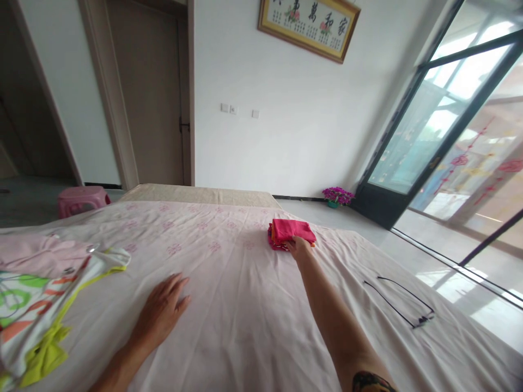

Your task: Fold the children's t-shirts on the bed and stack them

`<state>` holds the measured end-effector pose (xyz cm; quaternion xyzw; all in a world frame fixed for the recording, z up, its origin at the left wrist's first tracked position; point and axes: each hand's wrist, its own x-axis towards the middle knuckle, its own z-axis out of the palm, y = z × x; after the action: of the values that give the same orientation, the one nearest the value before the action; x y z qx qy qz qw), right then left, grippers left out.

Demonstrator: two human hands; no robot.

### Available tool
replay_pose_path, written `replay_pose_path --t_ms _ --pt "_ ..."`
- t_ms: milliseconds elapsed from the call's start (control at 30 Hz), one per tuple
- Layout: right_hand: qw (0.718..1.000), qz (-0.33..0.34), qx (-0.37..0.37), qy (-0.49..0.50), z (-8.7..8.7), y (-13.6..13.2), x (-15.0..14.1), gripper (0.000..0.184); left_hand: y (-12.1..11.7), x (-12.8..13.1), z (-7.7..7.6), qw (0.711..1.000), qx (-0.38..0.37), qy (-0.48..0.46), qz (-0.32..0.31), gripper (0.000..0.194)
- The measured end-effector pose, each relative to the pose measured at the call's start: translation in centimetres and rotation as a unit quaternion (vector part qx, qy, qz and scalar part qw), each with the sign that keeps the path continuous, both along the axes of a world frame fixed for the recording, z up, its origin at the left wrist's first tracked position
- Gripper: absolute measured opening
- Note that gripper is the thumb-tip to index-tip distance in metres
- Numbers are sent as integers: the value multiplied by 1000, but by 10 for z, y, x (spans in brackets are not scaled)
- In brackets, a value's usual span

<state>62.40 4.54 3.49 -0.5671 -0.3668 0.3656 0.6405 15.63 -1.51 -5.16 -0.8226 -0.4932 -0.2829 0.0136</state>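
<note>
A folded pink-red cloth [291,231] lies on the pale pink sheet of the bed [229,305], far from me, on top of another red piece. My right hand [299,247] is stretched out to it and its fingers close on the near edge of the folded cloth. My left hand [161,311] rests flat on the sheet with fingers spread, holding nothing. To its left lies a white garment with green, yellow and orange patterns [36,316], with a pale pink garment [38,253] behind it.
A black cable [402,305] lies on the sheet at the right. A pink stool [81,200] stands on the floor beyond the bed at the left. A pot of purple flowers [337,196] sits by the glass door [441,125]. A wooden door is in the far wall.
</note>
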Motion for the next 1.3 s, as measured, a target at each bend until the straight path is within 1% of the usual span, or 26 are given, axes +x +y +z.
replay_pose_path --t_ms 67,133,167,200,233,267,300,333,400,433,467,500,567,633,700,767,833,900,933,1033,1067,1133,1167,1233,1267,1300 --pt "999 -24 -15 26 -5 -13 -17 20 -1 1 2 1000 -8 -1 3 39" --pt "999 -10 -31 37 -5 -25 -34 19 -3 2 5 1000 -22 0 5 40" --pt "999 3 -34 31 -2 -29 -41 24 -4 2 8 1000 -29 0 7 41" --pt "999 29 -27 -8 3 -31 -46 33 -6 3 10 999 -36 0 8 41" --pt "997 23 -9 -80 10 -32 -48 40 -8 4 13 999 -42 0 9 42" --pt "984 -6 14 -177 16 -29 -47 44 -9 4 15 999 -48 -1 11 43" --pt "956 -41 26 -291 22 -25 -44 49 -10 5 17 998 -54 -3 14 43" --pt "916 -77 19 -394 25 -19 -39 53 -11 5 19 998 -59 -6 16 43" --pt "834 -116 -46 -538 23 -6 -27 58 -12 5 22 997 -67 -14 20 44" --pt "798 -116 -84 -585 18 0 -20 59 -13 5 24 997 -70 -19 20 44" --pt "769 -85 -119 -622 11 5 -15 59 -13 4 25 997 -73 -24 20 43" --pt "747 -50 -149 -647 3 9 -10 59 -14 4 26 997 -75 -29 19 43" --pt "715 -22 -187 -673 -9 12 -7 60 -14 4 28 996 -79 -37 17 43" --pt "702 -45 -196 -683 -13 11 -14 60 -14 5 28 996 -80 -45 14 42" --pt "700 -61 -166 -692 -11 6 -31 57 -12 6 25 995 -82 -61 9 42" --pt "701 -33 -115 -703 -11 -5 -56 53 -8 3 23 992 -79 -95 18 41" --pt "704 21 -82 -705 -18 -19 -82 52 -1 -7 23 988 -69 -130 49 41" --pt "708 66 -81 -698 -32 -35 -105 53 8 -30 31 983 -51 -150 97 41" --pt "710 85 -85 -694 -41 -43 -114 53 14 -46 38 980 -40 -154 121 41" --pt "707 113 -98 -691 -64 -60 -131 53 28 -111 70 966 6 -162 202 42" --pt "704 111 -100 -694 -69 -64 -135 53 32 -135 82 957 35 -149 247 41" --pt "700 95 -103 -700 -74 -69 -139 53 37 -183 103 925 65 -122 353 43" --pt "699 89 -105 -701 -74 -70 -141 53 39 -204 111 909 70 -112 396 47" --pt "702 83 -108 -699 -71 -71 -144 52 41 -242 119 892 61 -119 431 58" --pt "706 82 -109 -695 -69 -72 -145 52 42 -257 120 885 48 -126 445 64" --pt "710 82 -111 -690 -66 -73 -147 51 42 -271 119 875 15 -140 463 67"
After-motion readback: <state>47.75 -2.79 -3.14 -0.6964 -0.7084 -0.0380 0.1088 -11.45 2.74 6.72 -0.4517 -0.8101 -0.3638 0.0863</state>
